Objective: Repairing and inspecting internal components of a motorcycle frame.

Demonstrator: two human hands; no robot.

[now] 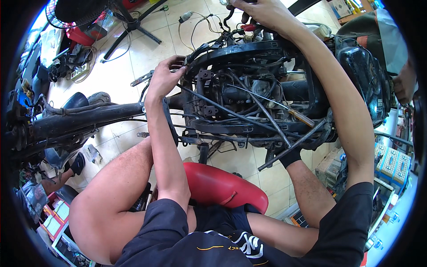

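Note:
A stripped black motorcycle frame [240,51] lies across in front of me, with its engine parts and cables exposed. My left hand [165,79] is closed at the frame's left end, its fingertips pinching a black wire bundle [192,57]. Reaching over the frame, my right hand [258,12] has its fingers curled at the top edge of the view, beside a black hose [229,17] and a small red piece [249,27]. What those fingers hold is hidden. A T-handle wrench [276,127] and a screwdriver [300,117] with an amber handle rest on the frame.
Loose wires with a white connector [185,17] spread beyond the frame. A red padded seat [218,184] is under me. A fan on a black stand [133,26] stands far left, near a power strip [81,71]. Another person's hand [404,82] shows at the right.

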